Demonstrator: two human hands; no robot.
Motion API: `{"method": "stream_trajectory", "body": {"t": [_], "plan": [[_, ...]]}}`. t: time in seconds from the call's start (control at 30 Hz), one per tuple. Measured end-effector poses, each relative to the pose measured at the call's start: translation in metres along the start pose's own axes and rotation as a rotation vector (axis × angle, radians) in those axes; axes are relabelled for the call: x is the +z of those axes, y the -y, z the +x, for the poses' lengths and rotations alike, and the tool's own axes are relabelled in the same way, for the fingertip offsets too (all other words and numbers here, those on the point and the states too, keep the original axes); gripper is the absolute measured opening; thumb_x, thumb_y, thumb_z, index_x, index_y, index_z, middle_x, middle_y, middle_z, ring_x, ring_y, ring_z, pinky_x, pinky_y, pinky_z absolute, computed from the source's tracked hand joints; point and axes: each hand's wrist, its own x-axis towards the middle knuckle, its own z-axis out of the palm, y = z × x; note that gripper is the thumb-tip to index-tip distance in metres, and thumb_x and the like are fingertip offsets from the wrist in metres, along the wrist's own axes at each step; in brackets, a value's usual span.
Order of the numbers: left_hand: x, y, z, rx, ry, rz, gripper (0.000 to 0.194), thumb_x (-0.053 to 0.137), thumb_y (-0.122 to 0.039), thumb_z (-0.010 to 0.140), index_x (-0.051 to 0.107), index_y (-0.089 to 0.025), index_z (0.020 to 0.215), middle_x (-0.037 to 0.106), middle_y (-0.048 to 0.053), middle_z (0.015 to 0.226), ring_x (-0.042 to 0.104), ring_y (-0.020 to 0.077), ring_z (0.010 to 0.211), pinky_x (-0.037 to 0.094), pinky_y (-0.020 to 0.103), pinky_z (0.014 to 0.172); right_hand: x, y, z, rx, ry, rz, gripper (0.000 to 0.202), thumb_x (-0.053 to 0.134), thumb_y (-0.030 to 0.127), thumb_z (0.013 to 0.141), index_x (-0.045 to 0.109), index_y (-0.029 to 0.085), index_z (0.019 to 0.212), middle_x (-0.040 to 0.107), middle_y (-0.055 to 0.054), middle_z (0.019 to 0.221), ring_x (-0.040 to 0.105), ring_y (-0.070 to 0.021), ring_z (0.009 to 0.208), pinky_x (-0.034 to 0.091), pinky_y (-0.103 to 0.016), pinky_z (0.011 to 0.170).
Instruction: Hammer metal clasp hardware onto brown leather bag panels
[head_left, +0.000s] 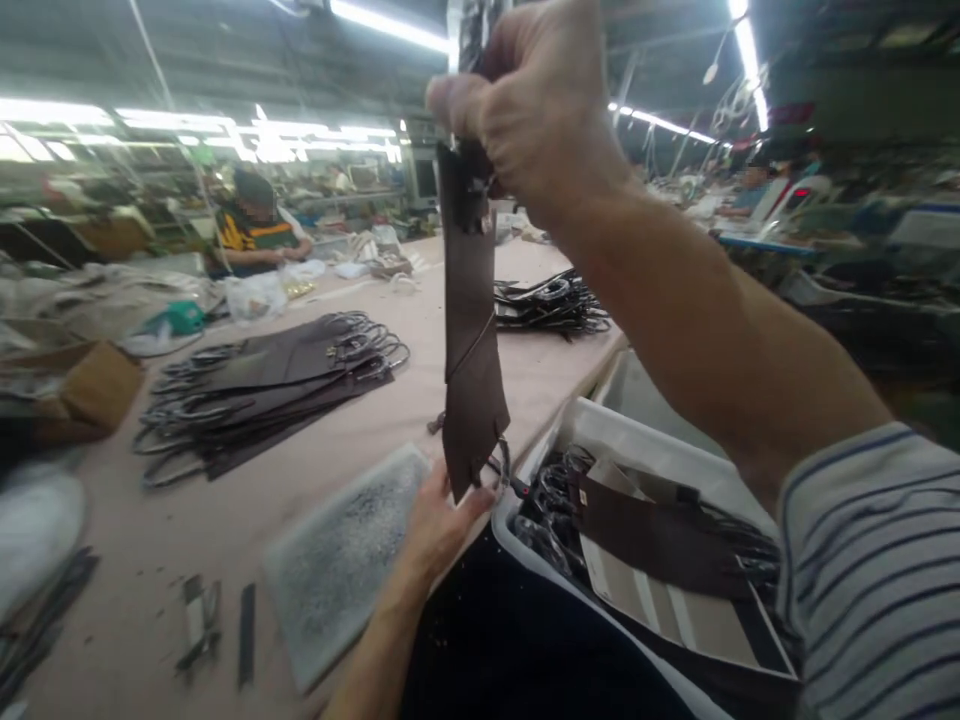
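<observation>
A long dark brown leather-like bag panel [471, 300] hangs upright in front of me, with a thin slanted line across its middle. At its top, my right hand [536, 110] is closed around the end, where dark, shiny wrapped material shows. Down at the lower end, my left hand [442, 520] grips the panel between thumb and fingers; its far fingers are hidden behind it. Beside that thumb is a looped handle [504, 462]. Below the panel, a white bin [592, 415] holds similar brown panels with wrapped handles.
A stack of brown panels [277, 375] lies left on the pink table [112, 540]; another pile [551, 303] lies behind. A grey slab [345, 560], a small metal tool [199, 620] and a dark strip [247, 635] are near. A cardboard box [94, 390] stands left; a person [259, 225] sits beyond.
</observation>
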Motion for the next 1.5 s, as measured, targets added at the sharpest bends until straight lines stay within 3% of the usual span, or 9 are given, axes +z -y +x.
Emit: {"method": "stream_trajectory", "body": {"t": [0.2,0.37,0.5,0.63,0.8,0.93,1.07,1.27,1.5], "plan": [[-0.007,0.023,-0.016,-0.204,-0.279,-0.270,0.044,0.067,-0.054,0.082,0.076,-0.012,0.096,0.075,0.014,0.094,0.070,0.0326,0.096,0.056,0.042,0.090,0.068,0.022,0.008,-0.037,0.147,0.227,0.019,0.062,0.010,0.090,0.058,0.006,0.072,0.043,0.009,0.060,0.048,-0.0023,0.058,0.038,-0.012,0.057],[-0.027,0.032,-0.018,-0.159,-0.215,-0.046,0.066,0.079,-0.017,0.070,0.063,-0.016,0.134,0.062,0.014,0.139,0.058,0.0306,0.127,0.046,0.038,0.109,0.106,0.065,-0.015,-0.631,0.469,0.198,0.018,0.064,0.007,0.090,0.055,0.010,0.074,0.041,0.007,0.068,0.037,-0.0054,0.065,0.033,-0.021,0.064],[-0.050,0.038,-0.016,-0.459,-0.431,-0.327,0.035,0.069,-0.012,0.082,0.064,-0.008,0.117,0.069,0.019,0.115,0.070,0.0243,0.095,0.056,0.029,0.077,0.128,0.089,-0.050,-1.060,0.575,0.104,0.019,0.048,0.013,0.104,0.062,0.010,0.091,0.051,0.002,0.080,0.043,-0.0099,0.075,0.032,-0.025,0.069],[-0.088,0.052,-0.027,-0.525,-0.638,-0.847,0.012,0.055,-0.018,0.096,0.062,-0.009,0.095,0.069,0.013,0.092,0.070,0.0203,0.076,0.056,0.027,0.060,0.153,0.047,-0.137,-1.286,0.694,0.099,0.026,0.038,0.019,0.109,0.063,0.018,0.103,0.062,-0.003,0.096,0.047,-0.0196,0.093,0.040,-0.034,0.079],[-0.133,0.082,-0.051,-0.579,-0.950,-0.965,0.020,0.043,-0.016,0.100,0.058,-0.012,0.088,0.066,0.010,0.083,0.069,0.0174,0.069,0.057,0.026,0.061,0.185,-0.072,-0.286,-0.869,0.997,-0.061,0.010,0.062,0.008,0.090,0.067,0.017,0.092,0.066,-0.007,0.107,0.049,-0.0231,0.098,0.039,-0.044,0.102],[-0.142,0.109,-0.056,-0.617,-1.003,-0.730,0.010,0.055,-0.020,0.096,0.061,-0.012,0.097,0.066,0.008,0.085,0.066,0.0147,0.064,0.056,0.025,0.059,0.188,-0.112,-0.366,-0.671,1.088,-0.054,0.011,0.059,0.014,0.095,0.067,0.017,0.089,0.066,-0.006,0.104,0.051,-0.0236,0.097,0.034,-0.049,0.111],[-0.142,0.130,-0.048,-0.536,-1.001,-0.331,0.027,0.064,-0.020,0.090,0.062,-0.009,0.115,0.071,0.010,0.096,0.070,0.0154,0.079,0.055,0.022,0.068,0.171,-0.104,-0.389,-0.589,1.081,-0.010,0.012,0.055,0.012,0.096,0.063,0.017,0.091,0.065,-0.005,0.103,0.051,-0.0238,0.097,0.025,-0.053,0.120],[-0.132,0.125,-0.057,-0.471,-0.749,0.332,0.028,0.071,-0.016,0.084,0.070,-0.011,0.111,0.074,0.010,0.097,0.070,0.0216,0.086,0.055,0.034,0.086,0.143,-0.101,-0.410,-0.451,1.021,0.038,0.018,0.051,0.003,0.090,0.062,0.017,0.094,0.065,-0.007,0.120,0.050,-0.0252,0.105,0.025,-0.053,0.120],[-0.102,0.117,-0.078,-0.196,-0.686,0.631,0.017,0.059,-0.014,0.088,0.072,-0.018,0.098,0.071,0.010,0.112,0.065,0.0257,0.107,0.052,0.039,0.099,0.124,-0.105,-0.435,-0.359,0.898,0.105,0.029,0.043,0.002,0.091,0.065,0.018,0.099,0.066,-0.007,0.126,0.050,-0.0273,0.116,0.025,-0.056,0.120]]}}
